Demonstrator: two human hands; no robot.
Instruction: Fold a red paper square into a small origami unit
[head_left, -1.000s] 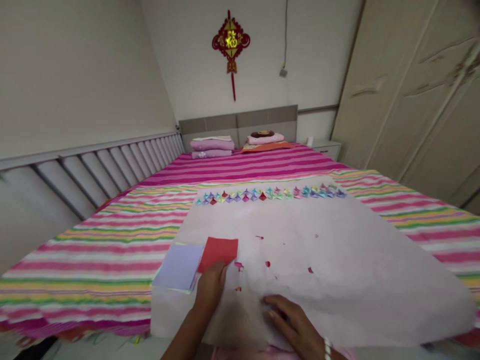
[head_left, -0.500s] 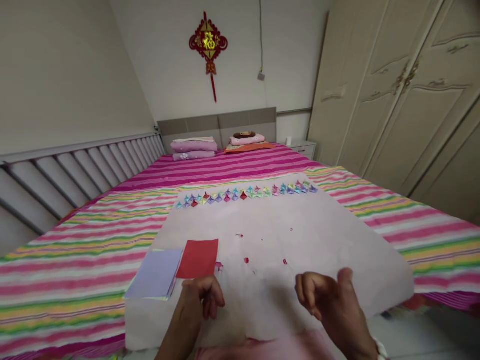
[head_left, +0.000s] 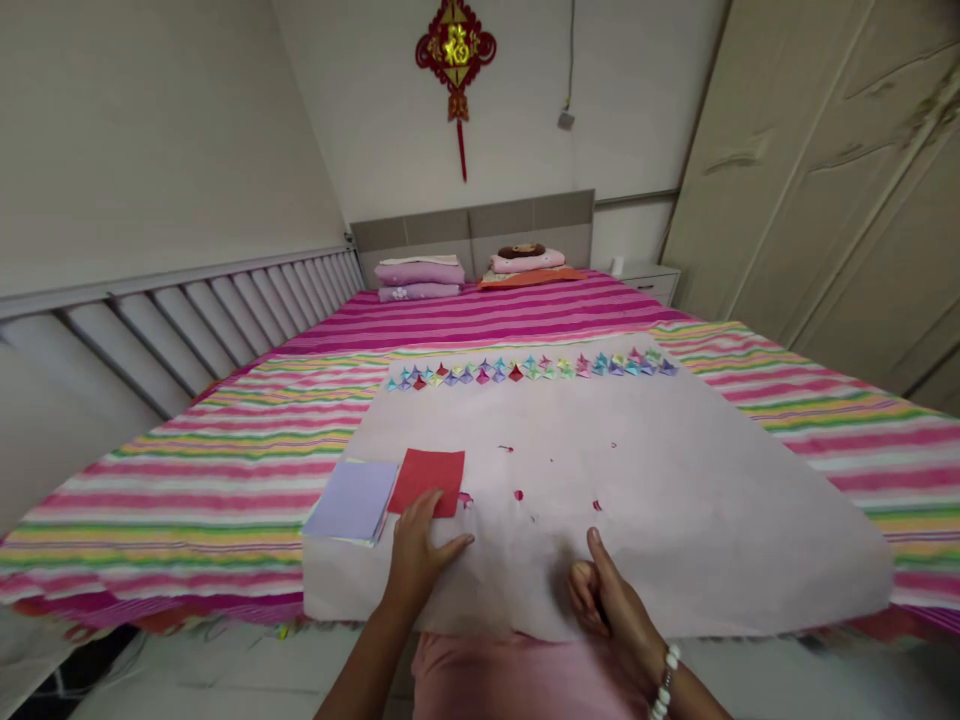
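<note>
A sheet of red paper (head_left: 429,478) lies on the white board, right beside a stack of lilac paper (head_left: 352,502). My left hand (head_left: 421,550) is open over the red sheet's lower edge, fingertips at the paper and thumb held apart to the right. Farther right, above the board's near part, my right hand (head_left: 604,592) has its fingers curled in and its thumb pointing up; nothing shows in it. Along the board's far edge run two rows of small folded paper pieces (head_left: 515,372) in many colours.
The large white board (head_left: 570,420) rests on a bed with a striped cover (head_left: 247,490). Several small red marks or torn spots (head_left: 518,496) dot its surface. Folded bedding (head_left: 420,277) is by the headboard. A railing (head_left: 225,320) runs along the left, a wardrobe (head_left: 787,220) stands at right.
My left hand has moved forward onto the red sheet's lower edge and its fingers have straightened. My right hand has shifted slightly left, fingers still curled. The view has tilted down and turned left.
</note>
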